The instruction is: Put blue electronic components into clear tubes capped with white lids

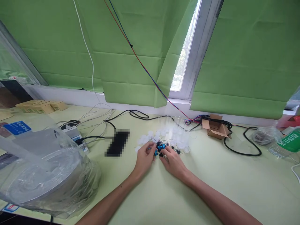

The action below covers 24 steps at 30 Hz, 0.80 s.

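My left hand [145,157] is closed in a pinch at the near edge of a small pile, with a small blue part [156,152] at its fingertips. My right hand [173,160] reaches the pile from the other side, its fingers bent and close together over small dark pieces; what they grip is too small to make out. The pile of blue and black parts [161,145] has thin wire-like leads. Translucent plastic caps [181,143] lie scattered around and behind it, and clear plastic tubes [177,121] stand at the back.
At left a large plastic-wrapped roll [44,175] stands near a power strip [75,137] and a pixelated dark object [117,143]. Black cable [140,116] runs along the back to a small open carton [214,127]. A green-labelled bottle [288,142] lies at right. Red and blue wires [150,75] hang down.
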Available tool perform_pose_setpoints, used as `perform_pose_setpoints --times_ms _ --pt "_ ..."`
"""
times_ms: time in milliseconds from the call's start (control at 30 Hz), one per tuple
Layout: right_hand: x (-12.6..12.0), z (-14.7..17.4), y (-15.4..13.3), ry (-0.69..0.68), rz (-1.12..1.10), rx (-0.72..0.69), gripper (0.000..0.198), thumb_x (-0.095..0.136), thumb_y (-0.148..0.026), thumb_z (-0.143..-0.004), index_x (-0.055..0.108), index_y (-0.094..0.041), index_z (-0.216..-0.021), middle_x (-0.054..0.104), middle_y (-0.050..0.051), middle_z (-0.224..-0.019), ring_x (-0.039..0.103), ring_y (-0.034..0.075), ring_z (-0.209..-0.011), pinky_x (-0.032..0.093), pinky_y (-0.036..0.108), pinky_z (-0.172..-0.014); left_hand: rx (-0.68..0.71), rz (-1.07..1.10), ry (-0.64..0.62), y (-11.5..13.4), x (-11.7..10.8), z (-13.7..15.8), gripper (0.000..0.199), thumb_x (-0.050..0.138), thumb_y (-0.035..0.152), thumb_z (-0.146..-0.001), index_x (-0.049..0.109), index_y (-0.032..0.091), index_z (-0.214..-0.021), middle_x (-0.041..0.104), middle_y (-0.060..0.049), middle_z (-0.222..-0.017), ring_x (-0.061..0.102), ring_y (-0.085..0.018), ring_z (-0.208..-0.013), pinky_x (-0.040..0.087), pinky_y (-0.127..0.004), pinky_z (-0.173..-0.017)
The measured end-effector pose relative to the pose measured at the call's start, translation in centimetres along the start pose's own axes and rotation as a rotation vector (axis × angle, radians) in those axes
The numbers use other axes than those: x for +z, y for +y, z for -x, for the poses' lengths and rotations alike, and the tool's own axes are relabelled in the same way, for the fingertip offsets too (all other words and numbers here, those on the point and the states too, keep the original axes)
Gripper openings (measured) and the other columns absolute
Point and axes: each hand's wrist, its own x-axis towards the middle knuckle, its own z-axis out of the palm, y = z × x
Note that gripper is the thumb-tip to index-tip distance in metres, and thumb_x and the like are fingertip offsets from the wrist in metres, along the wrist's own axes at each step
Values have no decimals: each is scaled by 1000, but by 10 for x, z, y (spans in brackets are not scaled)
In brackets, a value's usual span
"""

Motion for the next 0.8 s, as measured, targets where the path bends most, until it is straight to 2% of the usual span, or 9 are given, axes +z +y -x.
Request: perform_pose_setpoints --times_ms 300,600,800 --pt "0 2 -2 22 -34 -23 13 56 -13 -89 61 -20 -97 56 7 -97 58 21 -85 50 34 -75 -92 143 -76 -3 5 0 32 65 48 -82 61 18 -89 62 0 -74 50 -9 -37 37 -22 -34" --pt "-2 4 -6 55 -65 -66 15 49 -12 -94 59 -20 -101 61 9 -99 57 25 -94 51 39 -80 -173 378 -129 6 2 2 27 77 34 -75 64 15 -90 57 2 -70 55 -9 -50 42 -21 -44" --pt "-3 5 -4 209 -189 -94 15 48 -18 -97 58 -22 -107 62 8 -98 60 22 -90 52 37 -79 -271 607 -176 5 2 0 22 77 29 -77 67 13 -86 57 1 -68 52 -6 -53 42 -17 -49"
